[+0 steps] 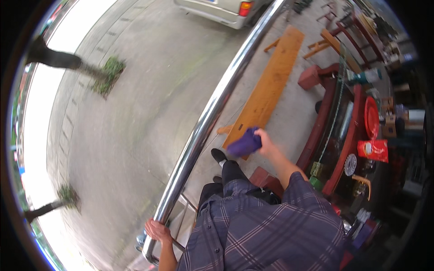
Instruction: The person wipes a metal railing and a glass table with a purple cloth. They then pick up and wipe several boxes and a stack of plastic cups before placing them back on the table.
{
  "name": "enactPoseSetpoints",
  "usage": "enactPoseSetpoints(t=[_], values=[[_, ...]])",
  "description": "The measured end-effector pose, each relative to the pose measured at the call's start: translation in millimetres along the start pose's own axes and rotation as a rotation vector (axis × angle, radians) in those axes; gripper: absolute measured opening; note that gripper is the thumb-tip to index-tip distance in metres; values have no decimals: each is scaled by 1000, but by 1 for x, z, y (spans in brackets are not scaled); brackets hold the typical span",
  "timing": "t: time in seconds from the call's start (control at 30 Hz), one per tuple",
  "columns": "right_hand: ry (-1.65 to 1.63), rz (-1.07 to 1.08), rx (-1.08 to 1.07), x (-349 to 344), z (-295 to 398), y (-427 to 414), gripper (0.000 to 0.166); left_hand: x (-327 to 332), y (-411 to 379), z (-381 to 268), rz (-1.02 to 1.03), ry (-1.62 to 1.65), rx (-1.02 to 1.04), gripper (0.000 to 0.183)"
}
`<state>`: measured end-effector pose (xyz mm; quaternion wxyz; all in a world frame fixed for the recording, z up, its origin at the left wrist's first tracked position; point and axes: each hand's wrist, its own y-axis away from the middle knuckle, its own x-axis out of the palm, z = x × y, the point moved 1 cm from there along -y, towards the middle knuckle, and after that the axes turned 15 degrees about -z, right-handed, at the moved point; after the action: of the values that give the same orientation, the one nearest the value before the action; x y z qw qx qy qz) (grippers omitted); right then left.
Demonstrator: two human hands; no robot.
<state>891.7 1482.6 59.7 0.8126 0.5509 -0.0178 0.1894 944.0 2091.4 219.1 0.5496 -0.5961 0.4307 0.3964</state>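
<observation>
My left hand [158, 230] grips a shiny metal railing [212, 110] near its lower bend. A bunched purple cloth [244, 144] hangs from my right hand [265, 142], and its outer end is blurred. Beneath the cloth lies the near end of a long orange-brown wooden bench [268, 91]; whether the cloth touches it I cannot tell. The bench runs away from me, roughly alongside the railing.
To the right stands a dark red, glass-topped table [317, 128]. Around it are a red plate [372, 118], a red packet [373, 151] and a glass dish [350, 164]. Past the railing, a van [217, 12] is parked on concrete near a tree trunk [57, 59].
</observation>
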Motion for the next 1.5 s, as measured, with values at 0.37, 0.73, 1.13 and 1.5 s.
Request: enactPoseSetpoints(t=[0.37,0.73,1.13,1.5], values=[[-414,19,-64,-60,-20,186,41,4,-119,-142,291,468,203,45],[-654,-472,-710,-216,-104,322,45,97,-202,-397,258,828,944,56],[756,-1675,-772,-242,-189,253,91,100,-185,-432,137,676,906,67],[987,-1500,-883,-247,-117,237,95,91,-178,-434,142,409,962,71]])
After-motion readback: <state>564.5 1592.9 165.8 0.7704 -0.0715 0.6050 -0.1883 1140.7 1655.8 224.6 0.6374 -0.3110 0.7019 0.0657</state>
